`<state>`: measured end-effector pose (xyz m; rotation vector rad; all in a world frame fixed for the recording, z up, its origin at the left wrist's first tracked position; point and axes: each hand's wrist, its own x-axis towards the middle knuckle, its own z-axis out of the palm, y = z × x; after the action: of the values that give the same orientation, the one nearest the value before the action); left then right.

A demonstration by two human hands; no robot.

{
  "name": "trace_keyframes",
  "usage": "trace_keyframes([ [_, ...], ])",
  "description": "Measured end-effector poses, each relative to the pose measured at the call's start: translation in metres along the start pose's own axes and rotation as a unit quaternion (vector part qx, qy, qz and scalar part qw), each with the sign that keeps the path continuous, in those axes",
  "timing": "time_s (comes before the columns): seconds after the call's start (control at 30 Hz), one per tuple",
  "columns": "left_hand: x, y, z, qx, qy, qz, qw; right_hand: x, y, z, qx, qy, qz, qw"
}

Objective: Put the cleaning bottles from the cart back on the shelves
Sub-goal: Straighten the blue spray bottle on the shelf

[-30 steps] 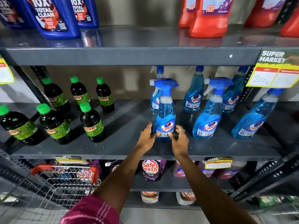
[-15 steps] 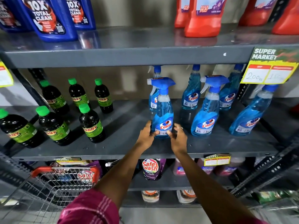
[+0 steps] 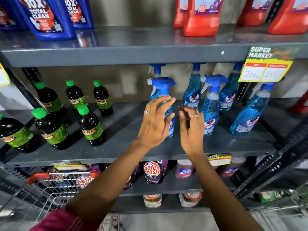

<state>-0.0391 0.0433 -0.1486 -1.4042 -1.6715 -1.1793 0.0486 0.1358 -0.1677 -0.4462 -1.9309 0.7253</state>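
Spray bottle [image 3: 168, 90] stands upright on the middle shelf [image 3: 116, 147]; my left hand [image 3: 155, 124] and right hand [image 3: 191, 129] hover beside it, each grip wide, holding nothing.

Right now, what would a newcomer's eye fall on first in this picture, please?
Two open hands, left hand and right hand, hover mid-frame around a blue spray bottle standing on the middle shelf. Green-capped dark bottles stand to the left, red jugs top right.

Spray bottle [image 3: 170, 125] body largely behind the left hand [image 3: 154, 124]; right hand [image 3: 191, 129] fingertips motion-blurred.
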Motion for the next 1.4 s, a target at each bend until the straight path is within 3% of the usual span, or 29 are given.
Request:
trace_keyframes([
  [0.13, 0.073, 0.028, -0.023, -0.029, 0.088, 0.130, 0.987, 0.039, -0.051, -0.038, -0.015, 0.101, -0.134, 0.986],
  [0.27, 0.153, 0.046, -0.053, -0.035, 0.140, 0.144, 0.979, 0.096, -0.104, -0.083, 0.035, 0.184, -0.231, 0.955],
  [0.33, 0.193, 0.046, -0.060, -0.053, 0.112, 0.087, 0.988, 0.132, -0.125, -0.103, 0.123, 0.189, -0.199, 0.954],
  [0.43, 0.251, 0.040, -0.064, -0.109, -0.021, -0.070, 0.991, 0.195, -0.130, -0.117, 0.197, 0.129, -0.095, 0.967],
  [0.5, 0.274, 0.038, -0.060, -0.174, -0.139, -0.198, 0.955, 0.230, -0.120, -0.117, 0.179, 0.055, -0.014, 0.982],
  [0.6, 0.275, 0.024, -0.035, -0.245, -0.246, -0.233, 0.908, 0.251, -0.101, -0.101, 0.210, -0.125, 0.143, 0.959],
  [0.67, 0.271, 0.015, -0.018, -0.227, -0.247, -0.216, 0.917, 0.255, -0.085, -0.087, 0.211, -0.171, 0.168, 0.948],
  [0.87, 0.268, 0.000, -0.006, -0.214, -0.207, -0.302, 0.906, 0.255, -0.078, -0.077, 0.225, -0.156, 0.148, 0.950],
  [1.4, 0.263, 0.001, -0.004, -0.179, -0.192, -0.299, 0.918, 0.255, -0.074, -0.075, 0.182, -0.160, 0.135, 0.961],
])
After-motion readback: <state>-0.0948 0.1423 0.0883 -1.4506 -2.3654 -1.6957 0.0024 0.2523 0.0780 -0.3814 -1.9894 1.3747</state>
